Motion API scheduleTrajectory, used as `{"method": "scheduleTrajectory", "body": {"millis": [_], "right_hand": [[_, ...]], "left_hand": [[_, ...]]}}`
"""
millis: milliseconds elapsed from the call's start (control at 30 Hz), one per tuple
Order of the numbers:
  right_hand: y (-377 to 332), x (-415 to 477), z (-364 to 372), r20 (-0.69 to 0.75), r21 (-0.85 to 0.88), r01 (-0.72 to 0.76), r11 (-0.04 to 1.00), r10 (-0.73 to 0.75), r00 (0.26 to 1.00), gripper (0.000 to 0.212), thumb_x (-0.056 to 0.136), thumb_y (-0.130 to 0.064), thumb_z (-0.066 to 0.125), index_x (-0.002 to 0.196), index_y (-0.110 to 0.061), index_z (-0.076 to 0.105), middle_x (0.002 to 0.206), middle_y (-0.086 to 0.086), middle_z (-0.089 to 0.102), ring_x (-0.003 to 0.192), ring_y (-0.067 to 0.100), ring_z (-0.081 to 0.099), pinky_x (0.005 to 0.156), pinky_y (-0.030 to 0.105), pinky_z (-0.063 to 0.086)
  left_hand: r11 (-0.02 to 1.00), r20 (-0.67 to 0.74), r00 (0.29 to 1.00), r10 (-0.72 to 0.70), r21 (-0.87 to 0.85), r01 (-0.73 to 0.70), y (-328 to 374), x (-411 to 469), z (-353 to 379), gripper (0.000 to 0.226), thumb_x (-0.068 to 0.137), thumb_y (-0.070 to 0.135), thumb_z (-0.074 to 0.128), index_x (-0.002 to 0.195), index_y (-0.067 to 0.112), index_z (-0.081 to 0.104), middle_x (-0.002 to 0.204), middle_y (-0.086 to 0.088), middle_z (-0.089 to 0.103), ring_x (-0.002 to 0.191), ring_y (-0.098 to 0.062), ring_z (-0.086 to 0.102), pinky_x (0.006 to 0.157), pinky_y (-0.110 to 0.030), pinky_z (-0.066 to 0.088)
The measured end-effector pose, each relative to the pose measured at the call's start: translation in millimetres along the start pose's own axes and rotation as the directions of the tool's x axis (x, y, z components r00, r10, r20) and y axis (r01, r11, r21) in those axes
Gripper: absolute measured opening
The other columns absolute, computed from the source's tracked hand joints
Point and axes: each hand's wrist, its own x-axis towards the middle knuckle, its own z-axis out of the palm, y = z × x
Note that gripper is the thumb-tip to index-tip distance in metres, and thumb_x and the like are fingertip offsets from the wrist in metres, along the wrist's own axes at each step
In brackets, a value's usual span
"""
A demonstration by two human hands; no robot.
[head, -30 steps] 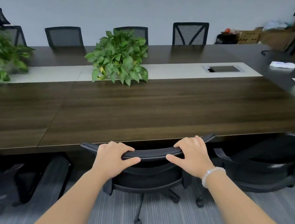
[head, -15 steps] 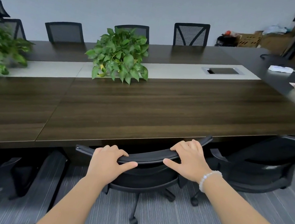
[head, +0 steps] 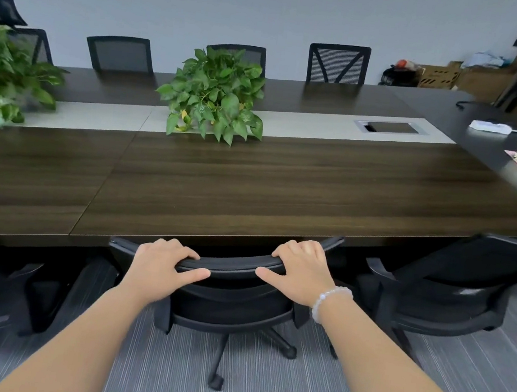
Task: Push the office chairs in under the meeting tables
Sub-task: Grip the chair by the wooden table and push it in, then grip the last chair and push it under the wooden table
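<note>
Both forearms are reaching forward from the bottom of the view, and the left hand [head: 160, 265] and right hand [head: 301, 271] are sitting on the top rail of the office chair [head: 227, 309]. Each grip is curled down over the rail, fingers draped across the far side and thumb lying along the near side, closed on the backrest but looking relaxed rather than clenched. The right wrist is wearing a beaded bracelet [head: 330, 302], and that hand is sitting a touch farther forward than the left, so the backrest is angling slightly.

Just beyond the fingers, the backrest is already meeting the near edge of the desk [head: 285, 182], with the seat tucked beneath it and the wheeled base trailing on the carpet below the wrists. To finish well, I'd say, the push should be even and straight through both palms, squaring the rail to the desk edge, then easing off so knuckles aren't getting pinched.

To the right of the right grip, a second chair [head: 453, 294] is sticking out at an angle, likely next. Farther ahead, a leafy plant [head: 215, 96] is sitting mid-desk.
</note>
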Motion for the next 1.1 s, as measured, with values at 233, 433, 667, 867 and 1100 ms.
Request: {"method": "scheduleTrajectory", "body": {"millis": [233,433,667,867,1100], "right_hand": [[-22.3,32.7,2.3,0.036,-0.007,-0.013,1.0,0.013,0.999,0.065,0.083,-0.074,0.031,0.123,-0.027,0.054,0.121,-0.008,0.054,0.117,0.02,0.042,0.11,0.035,0.019],[-20.2,34.9,-2.6,0.074,0.046,-0.068,0.997,0.065,0.995,0.062,0.082,-0.073,0.037,0.122,-0.029,0.055,0.121,-0.01,0.054,0.119,0.019,0.041,0.11,0.035,0.017],[-28.3,21.1,-7.4,0.059,0.22,-0.134,0.966,0.124,0.99,0.047,0.084,-0.06,0.053,0.119,-0.03,0.059,0.112,-0.011,0.062,0.116,0.013,0.048,0.116,0.037,0.012],[-41.6,9.5,-50.8,0.099,0.757,-0.221,0.615,0.226,0.969,0.02,0.092,-0.028,0.053,0.112,-0.028,0.058,0.102,-0.011,0.063,0.101,0.011,0.061,0.084,0.028,0.048],[-80.6,-5.3,-80.1,0.042,0.888,-0.104,0.448,0.147,0.988,0.022,0.095,-0.011,0.048,0.11,-0.023,0.059,0.104,-0.007,0.066,0.092,0.008,0.065,0.073,0.023,0.05]], "left_hand": [[0.998,0.015,1.0,0.013,0.061,-0.014,-30.6,18.8,-13.7,0.1,0.052,0.097,0.003,0.106,0.04,0.065,0.108,0.015,0.064,0.106,-0.012,0.054,0.082,-0.028,0.034],[0.996,0.043,0.999,0.013,0.091,-0.017,-25.3,22.3,-15.0,0.076,0.063,0.084,0.024,0.108,0.04,0.065,0.114,0.017,0.064,0.111,-0.01,0.054,0.091,-0.034,0.038],[0.782,0.075,0.966,-0.246,-0.574,0.243,-10.8,0.8,-25.7,0.016,0.089,0.04,0.056,0.1,0.036,0.066,0.105,0.016,0.066,0.106,-0.007,0.056,0.1,-0.029,0.039],[0.571,-0.017,0.927,-0.374,-0.792,0.216,8.4,-25.3,-60.2,0.019,0.091,0.026,0.055,0.103,0.04,0.062,0.104,0.01,0.064,0.096,-0.013,0.062,0.083,-0.032,0.051],[0.622,-0.063,0.924,-0.378,-0.757,0.203,25.8,-71.9,-85.7,0.032,0.088,0.009,0.057,0.1,0.038,0.061,0.1,0.015,0.065,0.087,-0.003,0.06,0.077,-0.015,0.04]]}}
